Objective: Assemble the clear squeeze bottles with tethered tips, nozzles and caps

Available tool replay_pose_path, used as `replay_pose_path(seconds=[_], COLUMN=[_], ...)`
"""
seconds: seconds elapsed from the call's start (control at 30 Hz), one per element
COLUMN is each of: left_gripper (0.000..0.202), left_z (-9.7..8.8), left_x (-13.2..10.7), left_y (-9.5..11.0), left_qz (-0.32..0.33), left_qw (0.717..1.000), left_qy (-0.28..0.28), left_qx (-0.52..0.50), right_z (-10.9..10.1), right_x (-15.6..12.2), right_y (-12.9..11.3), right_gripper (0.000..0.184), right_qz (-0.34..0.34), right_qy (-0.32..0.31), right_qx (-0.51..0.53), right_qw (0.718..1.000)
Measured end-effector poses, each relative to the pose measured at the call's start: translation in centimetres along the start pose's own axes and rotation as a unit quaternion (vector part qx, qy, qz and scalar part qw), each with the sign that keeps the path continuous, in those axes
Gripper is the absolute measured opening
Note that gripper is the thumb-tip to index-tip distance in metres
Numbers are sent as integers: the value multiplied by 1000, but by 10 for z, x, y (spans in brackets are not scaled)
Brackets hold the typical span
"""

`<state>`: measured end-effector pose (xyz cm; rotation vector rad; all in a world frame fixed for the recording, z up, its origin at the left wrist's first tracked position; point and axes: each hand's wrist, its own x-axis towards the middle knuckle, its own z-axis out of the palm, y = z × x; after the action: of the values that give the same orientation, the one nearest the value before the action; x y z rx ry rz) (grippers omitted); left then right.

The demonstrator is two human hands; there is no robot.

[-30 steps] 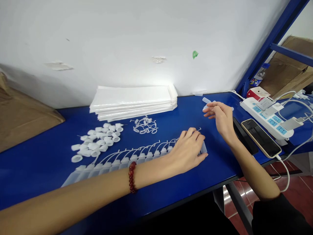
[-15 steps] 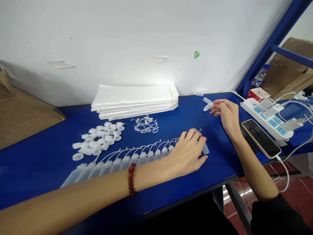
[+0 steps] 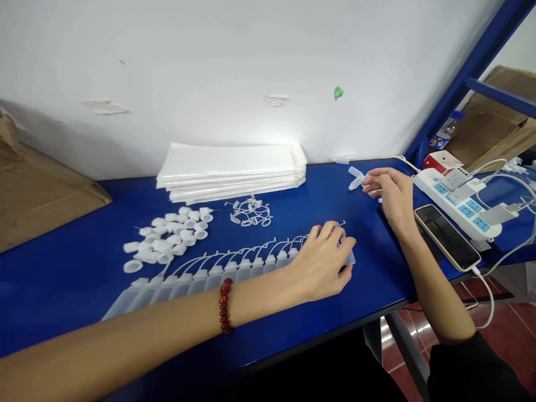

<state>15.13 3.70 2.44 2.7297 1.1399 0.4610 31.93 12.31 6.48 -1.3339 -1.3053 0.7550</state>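
Note:
On the blue table, a row of translucent plastic squeeze bottles (image 3: 215, 279) with thin strap-like white pieces at their tops lies side by side. My left hand (image 3: 322, 259) reaches over the row's right end, fingers and thumb curled round the last bottle (image 3: 350, 257), which it mostly hides. Farther right, my right hand (image 3: 393, 192) hovers with fingers apart beside several small translucent bottles (image 3: 356, 181); some of these are hidden behind its fingers. Behind the row lie a heap of white nozzle caps (image 3: 163, 244) and a tangle of thin strap rings (image 3: 250, 213).
A stack of white plastic-wrapped sheets (image 3: 234, 170) rests against the wall. To the right are a phone (image 3: 448, 237) on its cable, a power strip (image 3: 464, 209) with chargers, and a red-white box (image 3: 441, 161). A cardboard box (image 3: 50, 195) stands at the left.
My left fingers and thumb have closed slightly around the end bottle, which has shifted a little. My right hand has moved slightly up and right, showing more of the small bottles.

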Motion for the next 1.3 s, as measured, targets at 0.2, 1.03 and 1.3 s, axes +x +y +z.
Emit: replay_pose_path(seconds=[0.2,1.03,1.3], left_gripper=[35,14,26], left_z=[1,-76,-65], left_x=[1,-84,-85], left_y=[0,-138,-144], left_qz=[1,-109,-117], left_qw=[1000,975,988], left_qy=[0,181,93], left_qx=[-5,74,39], right_z=[-1,-36,-33], right_x=[3,27,27], right_y=[3,36,37], right_gripper=[22,41,40], right_qz=[-5,-34,-80], right_qy=[2,-128,-142], right_qx=[0,-645,-641], right_qw=[1000,753,750])
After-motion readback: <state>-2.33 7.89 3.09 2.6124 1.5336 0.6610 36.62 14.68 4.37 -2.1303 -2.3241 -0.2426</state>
